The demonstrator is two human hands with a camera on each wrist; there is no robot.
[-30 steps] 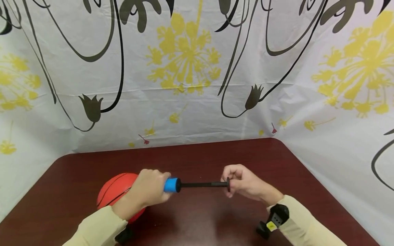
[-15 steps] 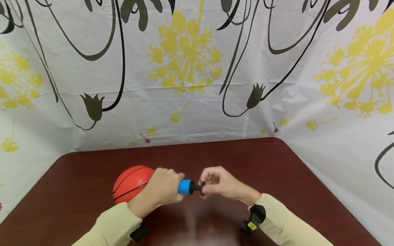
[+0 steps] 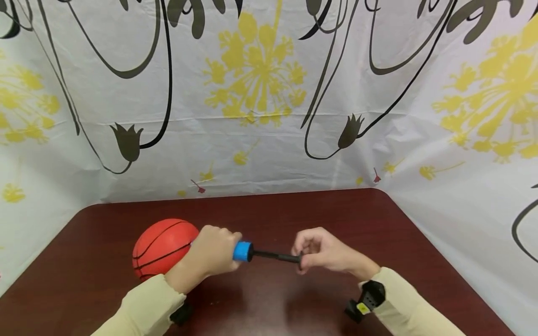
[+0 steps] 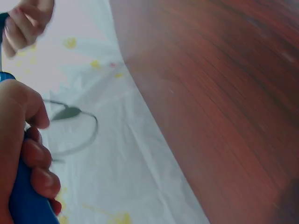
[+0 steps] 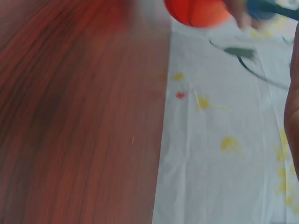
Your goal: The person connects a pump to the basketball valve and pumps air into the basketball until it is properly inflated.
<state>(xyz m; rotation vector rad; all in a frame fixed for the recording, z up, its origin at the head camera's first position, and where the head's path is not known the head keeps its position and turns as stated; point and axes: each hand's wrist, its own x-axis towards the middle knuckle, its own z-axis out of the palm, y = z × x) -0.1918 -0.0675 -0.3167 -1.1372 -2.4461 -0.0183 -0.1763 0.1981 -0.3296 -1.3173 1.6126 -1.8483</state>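
My left hand (image 3: 214, 249) grips the blue barrel (image 3: 242, 251) of a ball pump, its fingers wrapped round it in the left wrist view, where more of the barrel (image 4: 30, 198) shows. A black rod (image 3: 275, 255) sticks out of the barrel's right end. At the rod's tip, my right hand (image 3: 321, 249) pinches the black handle (image 3: 300, 260) between thumb and fingers. A red basketball (image 3: 161, 247) with black lines sits just behind the left hand, at the pump's other end. The hand hides the place where pump and ball come together.
Under the hands lies a dark red-brown wooden table (image 3: 269, 210). A white sheet (image 3: 269, 154) with yellow and grey flower prints stands along its back and sides. Both wrists carry black devices, one (image 3: 371, 296) on the right sleeve.
The right hand pushed the pump rod nearly all the way into the barrel, then drew it back out to the right. The basketball and left hand shifted right, then back left.
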